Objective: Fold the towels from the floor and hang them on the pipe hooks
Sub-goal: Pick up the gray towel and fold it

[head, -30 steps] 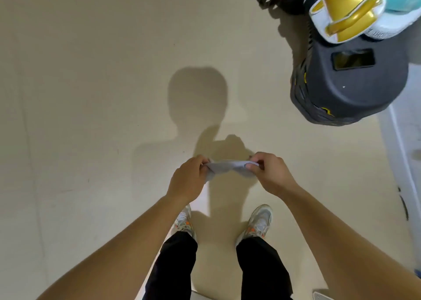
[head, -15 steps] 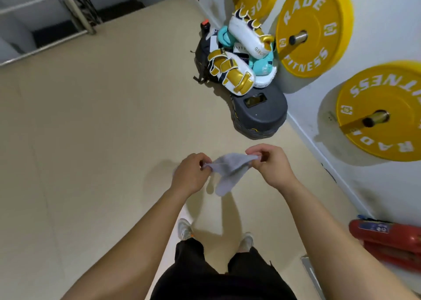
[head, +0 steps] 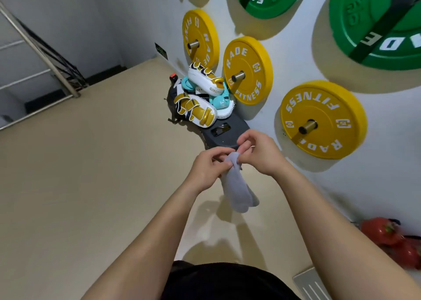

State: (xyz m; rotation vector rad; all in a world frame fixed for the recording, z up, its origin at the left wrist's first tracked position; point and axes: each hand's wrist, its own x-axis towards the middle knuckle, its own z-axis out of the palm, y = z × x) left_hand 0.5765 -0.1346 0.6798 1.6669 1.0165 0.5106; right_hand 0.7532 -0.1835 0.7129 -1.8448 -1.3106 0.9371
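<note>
A small grey towel hangs folded in front of me, its free end dangling toward the floor. My left hand pinches the towel's top edge from the left. My right hand pinches the same bunched top from the right, fingers curled over it. The two hands are close together, almost touching. Metal pegs stick out of the white wall to the right, each carrying a weight plate. No pipe hooks show plainly in this view.
Yellow weight plates and green weight plates hang on the right wall. Boxing pads lie piled on a dark step platform by the wall. Red kettlebells sit at lower right. A stair railing stands far left.
My head has tilted up from the floor to the wall. My hands have come together, bringing the towel's ends together so it hangs doubled instead of stretched between them.
</note>
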